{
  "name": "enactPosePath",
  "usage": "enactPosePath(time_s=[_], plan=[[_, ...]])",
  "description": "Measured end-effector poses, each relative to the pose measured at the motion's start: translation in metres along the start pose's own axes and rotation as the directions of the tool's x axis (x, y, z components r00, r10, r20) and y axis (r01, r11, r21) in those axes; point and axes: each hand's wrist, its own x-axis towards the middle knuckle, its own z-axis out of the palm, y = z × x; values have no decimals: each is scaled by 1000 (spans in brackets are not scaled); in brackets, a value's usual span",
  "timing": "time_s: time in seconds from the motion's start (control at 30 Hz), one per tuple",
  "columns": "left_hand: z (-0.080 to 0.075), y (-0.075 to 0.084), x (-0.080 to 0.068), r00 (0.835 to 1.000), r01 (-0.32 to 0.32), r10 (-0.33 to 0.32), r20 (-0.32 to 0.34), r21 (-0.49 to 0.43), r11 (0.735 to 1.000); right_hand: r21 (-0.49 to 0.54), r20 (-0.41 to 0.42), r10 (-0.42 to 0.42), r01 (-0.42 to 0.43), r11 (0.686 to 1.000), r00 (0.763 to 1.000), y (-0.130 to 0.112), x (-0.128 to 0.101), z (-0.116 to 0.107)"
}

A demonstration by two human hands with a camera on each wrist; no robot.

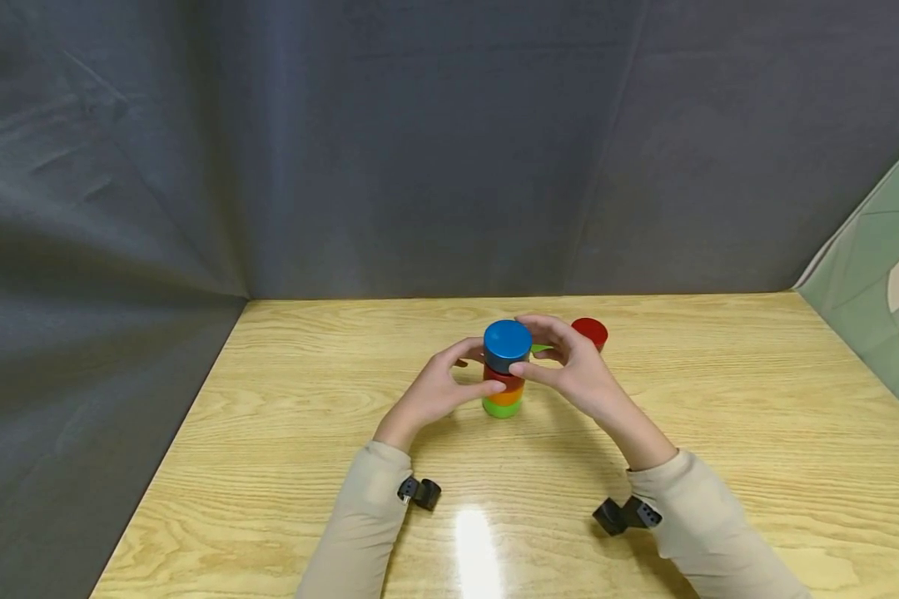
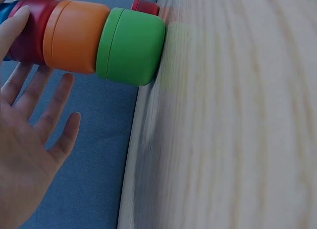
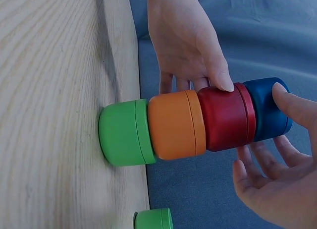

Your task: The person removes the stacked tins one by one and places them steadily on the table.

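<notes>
Atop the stack of green, orange and red jars (image 1: 503, 393), the blue jar (image 1: 507, 344) is pinched by the right hand (image 1: 569, 366), while the left hand's (image 1: 438, 388) thumb steadies the red one.

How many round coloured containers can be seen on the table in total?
6: four stacked, green, orange, red, blue on top; a loose red one and a loose green one behind. Hands may hide more.

left hand (image 1: 436, 389): bare, beige long sleeve (image 1: 360, 516) | right hand (image 1: 578, 372): bare, beige sleeve | wrists: small black camera units (image 1: 419, 492) strapped at both cuffs
</notes>
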Motion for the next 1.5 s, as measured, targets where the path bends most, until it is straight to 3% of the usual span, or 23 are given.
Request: enactPosePath(time_s=[0.9,1.5], plan=[[0,-1,-2,1000,24,-24,-1,13,1000,-14,-17,-26,26,1000,1000,4,-3,-5],[0,1,0,1000,15,-15,-6,6,1000,-10,-69,36,-37,999,997,6,-10,-22]])
